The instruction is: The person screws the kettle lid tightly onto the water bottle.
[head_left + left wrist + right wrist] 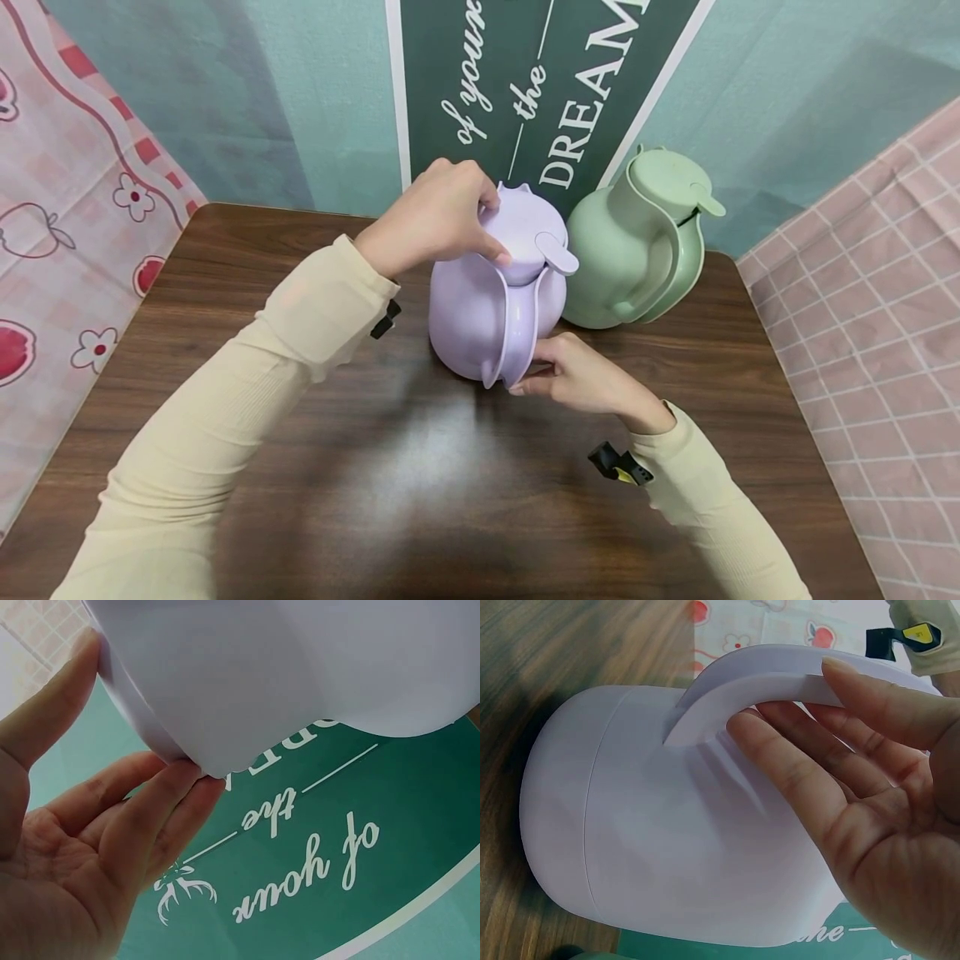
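A lilac thermos jug (465, 317) with small ear-like bumps on its lid (528, 221) stands on the wooden table. My left hand (442, 212) grips the jug's top from the left, thumb on the near side and fingers behind. The left wrist view shows thumb and fingertips at the edge of the lilac surface (262, 667). Low on the handle (519, 329), my right hand (581, 375) holds on, thumb on the outer face and fingers inside the loop, as the right wrist view shows. The lid's thumb lever (557, 253) points toward the near right.
Close behind and right of the lilac jug stands a green thermos jug (600, 250) of like shape, a dark tie near its lever. A dark green lettered banner (465, 50) hangs behind, with a fruit-patterned cloth (75, 208) left and pink tile-patterned sheet (885, 292) right of the wooden table (360, 500).
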`<state>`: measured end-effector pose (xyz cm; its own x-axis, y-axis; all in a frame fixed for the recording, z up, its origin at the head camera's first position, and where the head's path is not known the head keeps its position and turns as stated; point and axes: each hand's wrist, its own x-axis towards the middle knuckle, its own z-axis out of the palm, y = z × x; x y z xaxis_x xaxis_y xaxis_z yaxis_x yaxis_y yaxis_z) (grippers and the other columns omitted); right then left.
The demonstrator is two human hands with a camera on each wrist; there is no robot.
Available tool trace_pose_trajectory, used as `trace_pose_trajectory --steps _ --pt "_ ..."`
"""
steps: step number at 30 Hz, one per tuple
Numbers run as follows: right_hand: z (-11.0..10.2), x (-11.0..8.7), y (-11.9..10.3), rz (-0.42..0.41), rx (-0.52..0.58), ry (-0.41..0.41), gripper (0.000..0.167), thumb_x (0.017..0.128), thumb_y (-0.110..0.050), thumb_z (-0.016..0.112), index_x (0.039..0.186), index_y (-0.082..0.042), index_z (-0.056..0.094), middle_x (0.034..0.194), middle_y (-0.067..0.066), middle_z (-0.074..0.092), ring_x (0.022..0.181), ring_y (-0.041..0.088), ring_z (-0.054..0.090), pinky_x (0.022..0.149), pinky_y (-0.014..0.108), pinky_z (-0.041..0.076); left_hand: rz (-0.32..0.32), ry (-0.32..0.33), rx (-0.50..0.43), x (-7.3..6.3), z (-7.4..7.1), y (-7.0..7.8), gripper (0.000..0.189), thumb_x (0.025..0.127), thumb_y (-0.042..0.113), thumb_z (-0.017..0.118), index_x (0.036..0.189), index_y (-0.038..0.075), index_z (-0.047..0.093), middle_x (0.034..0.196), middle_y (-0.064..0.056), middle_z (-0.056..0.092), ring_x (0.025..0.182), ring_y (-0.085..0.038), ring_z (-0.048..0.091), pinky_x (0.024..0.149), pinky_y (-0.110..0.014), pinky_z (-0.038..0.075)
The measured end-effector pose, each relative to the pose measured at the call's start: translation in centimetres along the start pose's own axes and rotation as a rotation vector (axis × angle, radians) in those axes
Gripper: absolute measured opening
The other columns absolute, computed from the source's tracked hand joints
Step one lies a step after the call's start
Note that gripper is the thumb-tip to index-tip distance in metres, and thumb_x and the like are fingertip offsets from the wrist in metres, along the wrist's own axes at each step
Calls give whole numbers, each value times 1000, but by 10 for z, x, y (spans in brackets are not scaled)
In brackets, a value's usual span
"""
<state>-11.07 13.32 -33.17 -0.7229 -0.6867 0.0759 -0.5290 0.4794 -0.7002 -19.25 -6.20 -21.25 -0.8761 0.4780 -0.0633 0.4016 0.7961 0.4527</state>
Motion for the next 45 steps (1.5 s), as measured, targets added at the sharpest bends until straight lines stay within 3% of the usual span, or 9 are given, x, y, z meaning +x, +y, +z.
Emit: trace_pose_trajectory --steps 5,12,23,30,34,38,45 --pt "1 0 1 -7 -1 0 10 77 -7 72 85 -10 66 77 -10 62 73 6 54 69 26 44 -3 -3 -2 0 0 -1 44 68 28 81 104 7 67 108 -3 60 104 -27 41 83 -33 36" --pt "0 0 0 -3 -5 4 11 76 -8 72 85 -10 66 77 -10 62 74 6 54 69 26 44 24 15 -2 0 1 -2 33 68 29 81 88 7 66 81 -3 55 89 -24 40 68 -30 35" --pt "1 -1 1 -5 1 2 11 77 -7 72 86 -10 67 79 -10 63 75 7 55 71 26 44 71 33 0 1 2 -5 32 67 29 81 70 7 58 63 -2 38 74 -20 35 59 -27 29" --pt "1 0 1 -10 -5 0 11 77 -7 72 87 -10 67 79 -10 63 76 7 55 72 26 44 98 29 25 1 2 -7 42 67 29 81 61 8 45 62 -2 35 80 -22 34 61 -28 26" --pt "0 1 0 -19 -11 -1 12 77 -7 72 87 -8 67 79 -10 63 76 7 55 72 26 44 124 39 25 2 1 -7 46 67 28 81 58 9 41 59 -1 31 69 -18 31 56 -27 24" --pt "0 1 1 -19 -10 -4 11 77 -7 71 87 -8 67 79 -10 63 76 7 55 72 26 44 133 44 24 2 1 -8 46 66 28 81 58 9 40 58 0 29 63 -16 29 54 -26 23" --pt "1 1 2 -33 -10 -3 12 77 -7 71 88 -7 67 81 -8 64 76 7 56 72 27 44 122 35 26 3 1 -9 38 67 28 81 63 8 49 61 -1 33 69 -18 33 57 -28 25"
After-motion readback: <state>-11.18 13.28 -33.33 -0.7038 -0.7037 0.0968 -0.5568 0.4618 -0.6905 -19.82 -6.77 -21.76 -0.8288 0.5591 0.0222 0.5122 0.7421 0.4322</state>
